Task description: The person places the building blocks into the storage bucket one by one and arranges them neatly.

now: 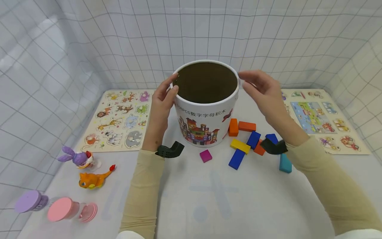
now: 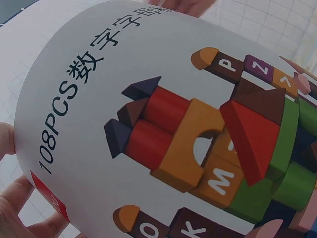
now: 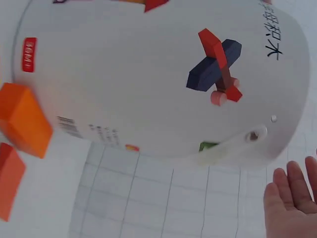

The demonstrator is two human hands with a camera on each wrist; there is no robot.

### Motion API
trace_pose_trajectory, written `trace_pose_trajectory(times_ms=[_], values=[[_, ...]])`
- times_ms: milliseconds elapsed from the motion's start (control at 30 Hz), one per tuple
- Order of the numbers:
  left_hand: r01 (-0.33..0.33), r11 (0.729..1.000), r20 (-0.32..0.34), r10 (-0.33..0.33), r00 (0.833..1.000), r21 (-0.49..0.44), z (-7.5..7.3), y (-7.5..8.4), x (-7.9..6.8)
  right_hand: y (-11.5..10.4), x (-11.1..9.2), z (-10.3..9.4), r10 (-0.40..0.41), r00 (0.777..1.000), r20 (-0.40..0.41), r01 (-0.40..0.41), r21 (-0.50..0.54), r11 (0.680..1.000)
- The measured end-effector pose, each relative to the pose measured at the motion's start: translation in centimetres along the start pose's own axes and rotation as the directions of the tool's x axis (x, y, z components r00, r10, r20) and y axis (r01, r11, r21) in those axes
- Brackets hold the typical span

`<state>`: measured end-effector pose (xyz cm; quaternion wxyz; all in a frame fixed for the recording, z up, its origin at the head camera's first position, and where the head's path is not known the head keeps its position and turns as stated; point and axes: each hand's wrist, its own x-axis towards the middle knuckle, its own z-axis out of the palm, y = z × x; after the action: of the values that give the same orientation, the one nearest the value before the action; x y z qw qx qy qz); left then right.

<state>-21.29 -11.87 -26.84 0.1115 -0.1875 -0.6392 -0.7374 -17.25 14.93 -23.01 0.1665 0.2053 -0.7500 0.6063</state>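
Note:
A large white bucket (image 1: pixel 206 113) with printed toy-block pictures stands upright on the table, its dark inside facing up. My left hand (image 1: pixel 162 99) grips the bucket at the left of its rim, thumb and index finger at the edge. In the left wrist view, fingers (image 2: pixel 20 208) of that hand lie against the bucket's printed wall (image 2: pixel 99 124). Beside the rim's right side, my right hand (image 1: pixel 262 89) holds nothing. The right wrist view has its fingers (image 3: pixel 297 186) fairly straight, a little apart from the bucket wall (image 3: pixel 148 94).
Loose coloured blocks, among them a yellow block (image 1: pixel 240 146) and a magenta block (image 1: pixel 206 156), lie around the bucket's front and right. Picture puzzle boards flank it, an animal board (image 1: pixel 119 122) at left and another board (image 1: pixel 316 116) at right. An orange toy figure (image 1: pixel 92 180) and pink tub (image 1: pixel 63 209) stand front left.

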Motion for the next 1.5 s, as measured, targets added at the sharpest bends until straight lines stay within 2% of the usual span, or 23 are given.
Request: trace_pose_trajectory(times_ms=[67, 167, 267, 333, 467, 567, 667, 733, 967, 1133, 1267, 1367, 1500], values=[[0.002, 1.000, -0.001, -0.002, 1.000, -0.001, 0.1, 0.0, 0.0, 1.4, -2.6, -2.1, 0.060, 0.998, -0.033, -0.060, -0.001, 0.998], [0.002, 1.000, 0.001, -0.002, 1.000, -0.006, 0.1, 0.1, 0.0, 3.7, -6.5, -5.1, 0.191, 0.980, -0.064, -0.195, -0.076, 0.978], [0.003, 1.000, 0.001, -0.003, 1.000, -0.009, 0.1, 0.2, 0.1, 5.7, -10.1, -7.4, 0.345, 0.936, -0.063, -0.350, -0.220, 0.910], [0.003, 1.000, 0.002, -0.003, 1.000, -0.011, 0.1, 0.2, 0.0, 7.0, -12.2, -8.4, 0.424, 0.905, -0.039, -0.416, -0.295, 0.860], [0.006, 1.000, 0.004, -0.006, 1.000, -0.006, 0.0, 0.2, 0.0, 8.8, -15.2, -9.8, 0.532, 0.846, 0.042, -0.478, -0.384, 0.790], [0.011, 1.000, 0.001, -0.011, 1.000, 0.018, 0.0, 0.1, -0.1, 9.3, -16.2, -9.9, 0.586, 0.802, 0.116, -0.504, -0.396, 0.768], [0.011, 0.999, -0.004, -0.011, 1.000, 0.037, -0.1, -0.1, -0.2, 9.5, -16.4, -9.6, 0.597, 0.782, 0.178, -0.489, -0.418, 0.765], [0.013, 0.999, -0.007, -0.013, 1.000, 0.041, -0.1, -0.2, -0.1, 9.7, -16.4, -9.5, 0.592, 0.782, 0.195, -0.459, -0.462, 0.759], [0.011, 0.999, 0.000, -0.011, 1.000, 0.030, 0.0, -0.1, 0.0, 10.6, -16.7, -9.6, 0.578, 0.785, 0.223, -0.336, -0.630, 0.700], [0.010, 0.999, -0.004, -0.010, 1.000, 0.035, 0.0, 0.1, 0.0, 10.7, -16.7, -9.7, 0.515, 0.832, 0.207, -0.265, -0.667, 0.696], [0.012, 0.999, -0.008, -0.012, 1.000, 0.036, 0.0, 0.2, 0.0, 11.0, -16.7, -9.8, 0.455, 0.867, 0.205, -0.217, -0.666, 0.714], [0.013, 1.000, -0.007, -0.013, 1.000, 0.028, 0.0, 0.2, -0.1, 11.2, -16.9, -9.8, 0.431, 0.879, 0.203, -0.203, -0.659, 0.725], [0.007, 1.000, -0.002, -0.007, 1.000, 0.016, 0.1, 0.0, 0.0, 10.7, -17.1, -9.8, 0.443, 0.876, 0.191, -0.231, -0.640, 0.732]])
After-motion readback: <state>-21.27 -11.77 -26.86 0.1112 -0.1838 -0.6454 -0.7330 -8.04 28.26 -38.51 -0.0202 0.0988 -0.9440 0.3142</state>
